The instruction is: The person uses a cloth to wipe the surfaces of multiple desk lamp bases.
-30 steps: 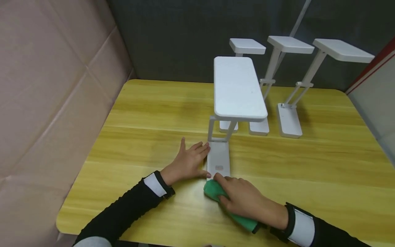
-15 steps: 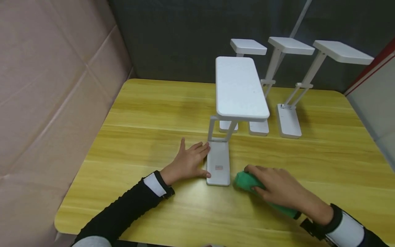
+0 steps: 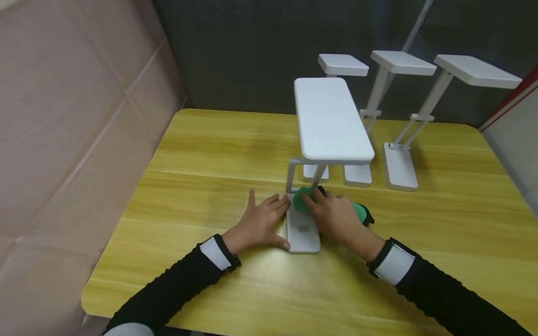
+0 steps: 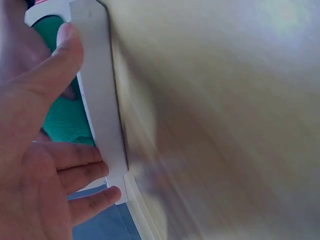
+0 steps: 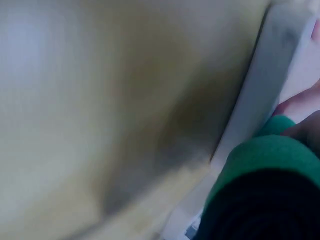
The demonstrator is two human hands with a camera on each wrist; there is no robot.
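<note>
A white folding stand (image 3: 334, 121) with a flat rectangular top rises in front of me, its narrow base (image 3: 303, 240) lying on the table. My left hand (image 3: 258, 224) rests with straight, spread fingers against the base's left side. In the left wrist view, the thumb and fingertips touch the base's edge (image 4: 100, 75). My right hand (image 3: 340, 221) grips a green cloth (image 3: 301, 200) and presses it on the base's far end, close to the upright rods. The bunched cloth (image 5: 265, 152) has a black end, large in the right wrist view.
Behind stand several similar white folding stands, with bases at the right (image 3: 401, 168), the middle (image 3: 357, 175) and partly hidden at the left (image 3: 315, 172). The wooden table (image 3: 210, 163) meets a padded pinkish wall (image 3: 84, 140) at left and a dark panel (image 3: 252, 56) at back.
The right hand went from the base's near end out to the right of it, then up onto its far end with the cloth. The left hand stays against the base.
</note>
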